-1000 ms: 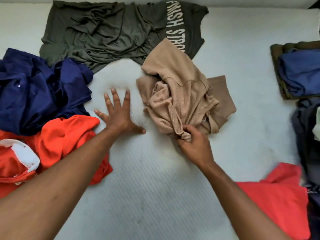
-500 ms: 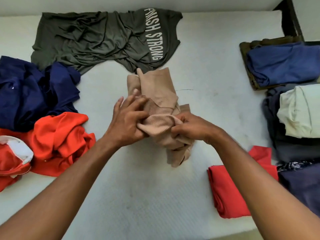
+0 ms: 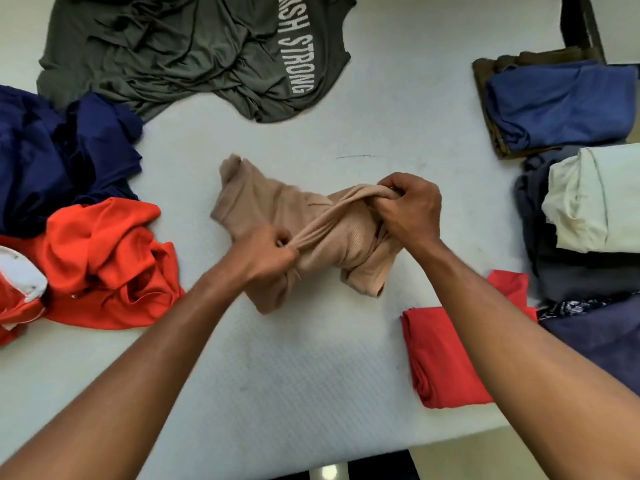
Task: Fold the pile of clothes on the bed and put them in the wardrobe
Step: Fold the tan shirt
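both hands grip the crumpled beige ribbed knit garment [image 3: 277,206] in the middle of the white mattress bed [image 3: 277,368]: the left hand [image 3: 265,252] bunches its near edge, the right hand [image 3: 410,206] clutches the far end (a twisted band stretches between them). a creased olive t-shirt with white lettering [image 3: 180,50] lies beyond.

Bare throughout: left hand [image 3: 263,252] and right hand [image 3: 410,206], left forearm [image 3: 166,337] and right forearm [image 3: 502,306], uncovered down to the bottom edge.
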Demonstrator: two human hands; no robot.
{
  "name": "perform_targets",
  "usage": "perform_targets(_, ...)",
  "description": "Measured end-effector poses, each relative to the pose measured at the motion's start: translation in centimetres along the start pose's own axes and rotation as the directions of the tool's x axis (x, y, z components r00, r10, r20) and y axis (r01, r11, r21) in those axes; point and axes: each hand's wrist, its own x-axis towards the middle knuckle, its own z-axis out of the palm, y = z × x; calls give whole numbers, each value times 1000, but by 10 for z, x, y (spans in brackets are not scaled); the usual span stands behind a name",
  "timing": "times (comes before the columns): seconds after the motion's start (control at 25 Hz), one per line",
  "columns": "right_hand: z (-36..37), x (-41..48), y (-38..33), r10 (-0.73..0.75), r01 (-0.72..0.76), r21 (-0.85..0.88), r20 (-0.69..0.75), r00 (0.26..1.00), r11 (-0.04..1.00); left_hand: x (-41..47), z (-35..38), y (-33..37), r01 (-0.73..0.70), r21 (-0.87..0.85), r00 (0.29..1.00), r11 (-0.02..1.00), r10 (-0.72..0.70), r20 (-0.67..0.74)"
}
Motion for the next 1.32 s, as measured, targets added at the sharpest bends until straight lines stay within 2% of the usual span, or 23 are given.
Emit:
perform_targets(0.04, 3, 0, -11, -91, 92, 31, -6, 996, 995, -13, 9, 7, 13, 38, 1000, 999, -13, 10)
perform_targets(0.12, 10, 2, -45, -268, 269, 83, -23, 963, 960, -43, 37, 20, 27, 102, 994, 994, -16, -110)
perform_targets(0.2, 8, -4, -77, -410, 407, 127, -4, 912, 905, -73, 59, 34, 59, -40, 977, 997, -66, -204)
perform_targets(0.24, 2, -12, -84, -467, 463, 142, -2, 884, 875, -84, 66, 38, 88, -150, 983, 985, -110, -144)
perform_targets(0.28, -8, -22, -84, -507, 500, 147, 15, 862, 854, -90, 70, 37, 96, -200, 995, 975, -101, -17)
perform_targets(0.36, -25, -47, -49, -533, 530, 63, 158, 831, 846, -86, 67, 30, 50, -142, 963, 989, -10, 270)
perform_targets(0.4, -35, -59, -18, -492, 523, -41, 282, 823, 851, -77, 63, 25, 19, -112, 944, 993, 19, 328)
perform_targets(0.48, -48, -78, 56, -201, 411, -311, 533, 822, 857, -50, 51, 22, -31, -97, 969, 995, 53, 241)
perform_targets(0.52, -55, -84, 83, -34, 302, -396, 559, 828, 867, -34, 46, 24, -66, -93, 989, 993, 77, 126)
perform_targets(0.56, -62, -88, 102, 99, 155, -405, 540, 836, 901, -18, 43, 25, -93, -65, 996, 994, 93, -3)
perform_targets(0.64, -67, -91, 123, 284, -217, -206, 395, 874, 954, 15, 42, 32, -100, 23, 980, 995, 102, -169)
perform_targets(0.72, -62, -91, 124, 422, -430, 2, 189, 887, 903, 42, 47, 42, -64, 104, 982, 993, 81, -168)
perform_targets(0.76, -59, -90, 122, 521, -531, 106, 106, 847, 841, 53, 53, 50, -35, 123, 991, 992, 50, -121)
perform_targets(0.8, -51, -88, 120, 629, -629, 197, 73, 774, 752, 61, 60, 55, 4, 129, 997, 992, 6, -78)
perform_targets(0.88, -32, -89, 124, 782, -777, 324, 149, 605, 539, 71, 78, 65, 47, 143, 998, 989, -41, -45)
perform_targets(0.92, -25, -90, 123, 803, -805, 322, 179, 568, 498, 75, 85, 69, 40, 139, 998, 989, -35, -43)
perform_targets(1.0, -10, -86, 125, 783, -807, 330, 241, 574, 490, 80, 88, 71, 28, 91, 999, 995, -30, 29)
perform_targets(1.08, -7, -73, 110, 711, -774, 395, 327, 622, 495, 77, 77, 69, 49, 25, 995, 998, -51, 89)
perform_targets(1.16, -11, -51, 90, 586, -663, 510, 332, 739, 548, 70, 57, 61, 29, -32, 1000, 999, -29, 0)
perform_targets(1.24, -20, -22, 72, 459, -499, 607, 237, 856, 618, 59, 31, 46, 17, -117, 992, 993, -31, -119)
perform_targets(1.32, -27, 12, 50, 370, -375, 658, 155, 916, 653, 47, 2, 22, 20, -293, 956, 956, -104, -273)
